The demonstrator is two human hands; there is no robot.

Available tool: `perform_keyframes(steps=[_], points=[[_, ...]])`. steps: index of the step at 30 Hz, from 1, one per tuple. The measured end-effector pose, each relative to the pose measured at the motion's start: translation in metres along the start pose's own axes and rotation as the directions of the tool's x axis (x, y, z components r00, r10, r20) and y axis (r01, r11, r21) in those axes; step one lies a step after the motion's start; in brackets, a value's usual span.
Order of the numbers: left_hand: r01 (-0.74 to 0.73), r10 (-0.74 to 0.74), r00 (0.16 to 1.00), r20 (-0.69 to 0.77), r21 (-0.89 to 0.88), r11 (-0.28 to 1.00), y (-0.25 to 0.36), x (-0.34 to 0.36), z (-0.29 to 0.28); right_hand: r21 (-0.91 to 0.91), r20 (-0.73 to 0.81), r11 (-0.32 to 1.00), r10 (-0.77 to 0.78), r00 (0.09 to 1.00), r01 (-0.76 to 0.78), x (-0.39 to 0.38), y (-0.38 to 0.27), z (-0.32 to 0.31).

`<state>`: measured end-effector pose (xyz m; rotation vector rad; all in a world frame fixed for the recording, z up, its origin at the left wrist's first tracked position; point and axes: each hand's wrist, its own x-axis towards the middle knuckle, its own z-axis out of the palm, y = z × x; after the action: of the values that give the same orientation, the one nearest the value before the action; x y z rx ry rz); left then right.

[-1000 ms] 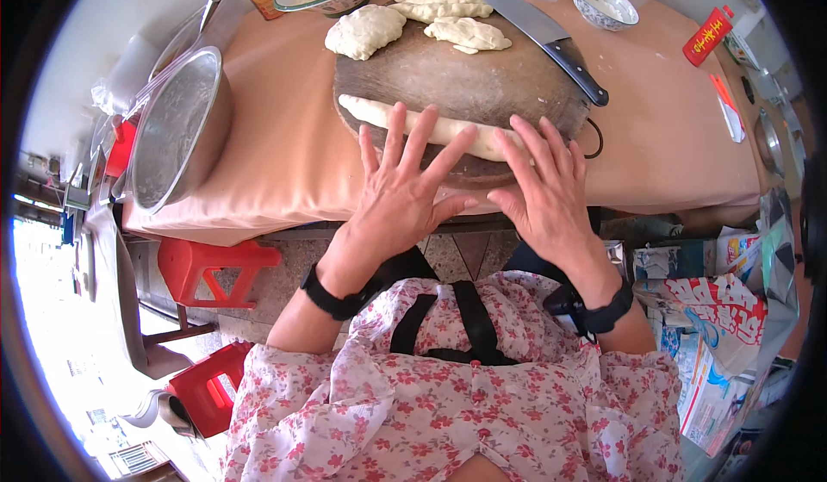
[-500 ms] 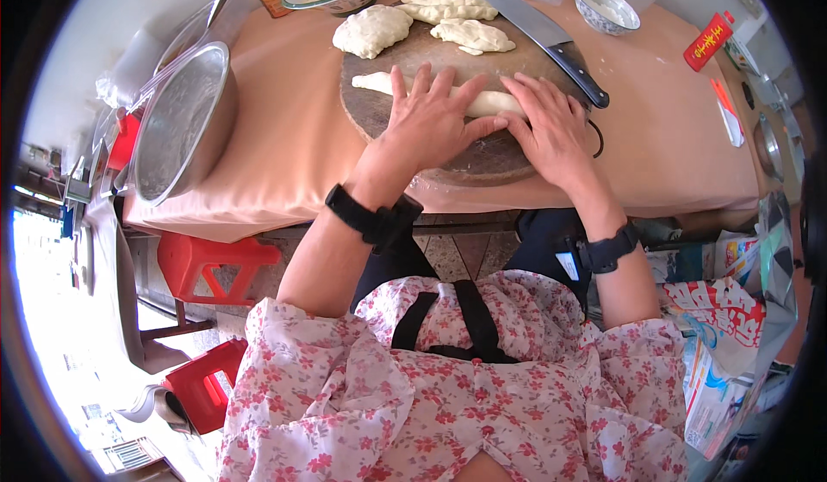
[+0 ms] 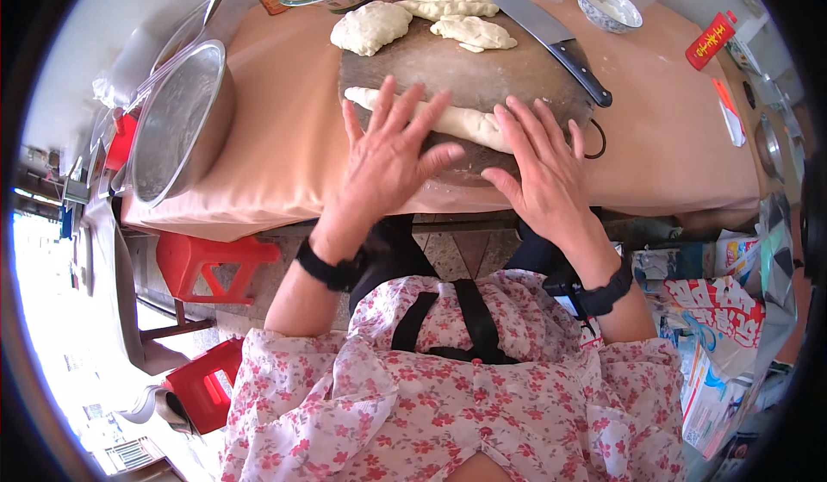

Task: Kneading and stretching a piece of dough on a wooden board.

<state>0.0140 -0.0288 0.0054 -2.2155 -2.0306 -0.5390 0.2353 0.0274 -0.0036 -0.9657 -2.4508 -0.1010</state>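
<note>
Holding our left hand (image 3: 386,159) and right hand (image 3: 547,170) splayed over the roll (image 3: 469,125), we gripped nothing; it lay on the board's (image 3: 469,73) near half. We judged it soft, light, stretchy, best supported lengthwise.

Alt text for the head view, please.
Bare left hand and right hand, both spread open over a long dough roll on a round wooden board. More dough pieces and a cleaver lie farther back; a metal bowl is at left.
</note>
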Motion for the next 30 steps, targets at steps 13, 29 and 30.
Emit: perform_keyframes(steps=[13,29,30], points=[[0.198,-0.197,0.979,0.052,-0.007,0.98,-0.035,0.02,0.002,0.069,-0.009,0.995,0.076,0.997,-0.075,0.017,0.019,0.016],[0.198,-0.197,0.979,0.053,-0.015,0.98,-0.043,0.023,-0.001,0.054,0.05,0.996,0.068,0.996,-0.071,0.026,0.03,0.014],[0.194,-0.194,0.981,0.022,-0.033,0.98,-0.047,0.028,-0.003,0.062,0.036,0.995,0.08,0.996,-0.083,0.027,0.03,0.013]])
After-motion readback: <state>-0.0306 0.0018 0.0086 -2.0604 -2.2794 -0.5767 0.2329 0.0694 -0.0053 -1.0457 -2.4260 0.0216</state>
